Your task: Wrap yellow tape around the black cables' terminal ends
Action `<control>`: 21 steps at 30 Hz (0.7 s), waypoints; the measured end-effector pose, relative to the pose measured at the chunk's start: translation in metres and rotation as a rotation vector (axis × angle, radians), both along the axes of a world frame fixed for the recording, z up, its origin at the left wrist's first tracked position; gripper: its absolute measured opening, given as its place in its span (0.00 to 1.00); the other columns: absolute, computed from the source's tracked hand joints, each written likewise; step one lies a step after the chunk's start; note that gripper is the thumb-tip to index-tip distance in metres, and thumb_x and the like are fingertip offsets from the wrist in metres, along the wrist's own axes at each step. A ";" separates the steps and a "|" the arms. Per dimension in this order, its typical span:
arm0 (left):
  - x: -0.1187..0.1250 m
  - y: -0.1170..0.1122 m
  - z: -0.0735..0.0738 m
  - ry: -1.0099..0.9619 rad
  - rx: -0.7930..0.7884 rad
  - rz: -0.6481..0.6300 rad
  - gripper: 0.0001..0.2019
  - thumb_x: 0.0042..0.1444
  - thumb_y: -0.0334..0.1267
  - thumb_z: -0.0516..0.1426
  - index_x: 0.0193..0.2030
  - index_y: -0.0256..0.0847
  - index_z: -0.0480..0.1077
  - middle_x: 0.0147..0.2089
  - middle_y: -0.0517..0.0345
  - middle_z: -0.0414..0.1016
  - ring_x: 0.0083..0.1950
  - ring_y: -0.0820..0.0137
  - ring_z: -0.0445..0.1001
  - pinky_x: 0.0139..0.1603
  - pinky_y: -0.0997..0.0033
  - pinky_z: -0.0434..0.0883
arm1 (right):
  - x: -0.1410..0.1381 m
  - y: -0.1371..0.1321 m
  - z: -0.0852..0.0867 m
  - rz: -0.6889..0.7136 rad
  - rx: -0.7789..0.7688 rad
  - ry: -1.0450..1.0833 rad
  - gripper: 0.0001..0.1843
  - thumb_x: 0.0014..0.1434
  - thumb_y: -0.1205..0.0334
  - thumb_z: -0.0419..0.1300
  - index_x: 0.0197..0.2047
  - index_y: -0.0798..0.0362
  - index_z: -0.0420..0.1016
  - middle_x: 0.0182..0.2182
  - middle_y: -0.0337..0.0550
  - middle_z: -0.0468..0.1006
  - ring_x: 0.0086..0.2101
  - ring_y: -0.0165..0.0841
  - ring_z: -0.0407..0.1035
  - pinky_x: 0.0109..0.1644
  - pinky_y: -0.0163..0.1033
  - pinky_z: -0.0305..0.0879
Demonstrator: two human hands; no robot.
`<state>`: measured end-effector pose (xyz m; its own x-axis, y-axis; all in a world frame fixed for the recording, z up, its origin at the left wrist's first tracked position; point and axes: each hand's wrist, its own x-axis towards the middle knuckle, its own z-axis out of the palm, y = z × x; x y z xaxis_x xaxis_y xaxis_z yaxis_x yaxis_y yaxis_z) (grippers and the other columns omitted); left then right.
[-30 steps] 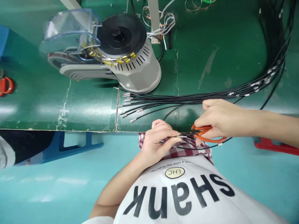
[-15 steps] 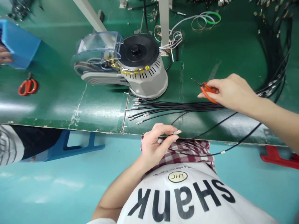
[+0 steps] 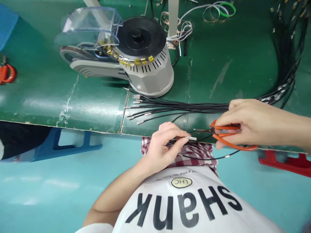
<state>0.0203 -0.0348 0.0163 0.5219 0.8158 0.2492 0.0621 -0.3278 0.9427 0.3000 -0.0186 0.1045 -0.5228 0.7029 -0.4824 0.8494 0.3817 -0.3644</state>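
My left hand (image 3: pixel 167 142) pinches the end of a black cable near the table's front edge, and its small pale connector (image 3: pixel 191 138) sticks out past my fingertips. My right hand (image 3: pixel 243 123) holds orange-handled cutters (image 3: pixel 224 135), fingers wrapped about the handles. The cutters' tips point left, close to the connector but apart from it. Behind both hands lies a bundle of black cables (image 3: pixel 184 106) on the green table, with metal terminals (image 3: pixel 138 102) on the left ends.
A round tape dispenser (image 3: pixel 150 76) with a black disc and yellow tape stands behind the cable ends. More orange-handled cutters (image 3: pixel 8 73) lie far left, near a blue bin (image 3: pixel 7 26). White and green strips (image 3: pixel 223 9) lie at the back. A red stool (image 3: pixel 284 163) stands below the table edge.
My right hand has brought the cutters down and toward my left hand, and their handles are now spread. My left hand still holds the cable end. The view has shifted a little.
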 end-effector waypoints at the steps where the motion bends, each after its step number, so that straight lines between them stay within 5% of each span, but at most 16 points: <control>1: 0.000 0.000 0.000 0.001 0.011 -0.011 0.05 0.63 0.31 0.61 0.45 0.41 0.78 0.37 0.55 0.79 0.39 0.69 0.73 0.48 0.60 0.70 | -0.002 -0.002 0.001 0.031 -0.009 -0.021 0.20 0.62 0.53 0.59 0.22 0.51 0.60 0.17 0.36 0.66 0.28 0.34 0.59 0.32 0.41 0.45; 4: 0.001 0.000 -0.001 0.015 0.048 -0.038 0.05 0.63 0.30 0.61 0.44 0.40 0.77 0.37 0.56 0.79 0.40 0.69 0.74 0.49 0.60 0.70 | -0.009 -0.004 0.002 0.099 0.015 -0.074 0.17 0.60 0.59 0.59 0.22 0.51 0.60 0.16 0.35 0.65 0.27 0.34 0.57 0.32 0.40 0.42; 11: 0.001 0.000 0.000 0.050 0.086 -0.057 0.04 0.64 0.32 0.61 0.44 0.41 0.77 0.37 0.56 0.80 0.39 0.68 0.74 0.49 0.59 0.71 | -0.017 0.006 0.003 0.142 -0.008 -0.120 0.20 0.59 0.54 0.61 0.19 0.51 0.63 0.14 0.36 0.65 0.25 0.34 0.56 0.29 0.41 0.39; 21: 0.002 0.000 0.002 0.093 0.251 -0.052 0.05 0.65 0.31 0.60 0.44 0.42 0.77 0.36 0.58 0.79 0.38 0.70 0.76 0.50 0.60 0.69 | -0.022 0.005 0.012 0.073 -0.157 -0.207 0.21 0.57 0.56 0.62 0.17 0.51 0.61 0.11 0.35 0.59 0.20 0.31 0.57 0.26 0.42 0.40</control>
<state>0.0226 -0.0352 0.0179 0.5915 0.7061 0.3893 0.1218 -0.5555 0.8226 0.2785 -0.0136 0.1164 -0.4481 0.5753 -0.6842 0.8844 0.3973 -0.2451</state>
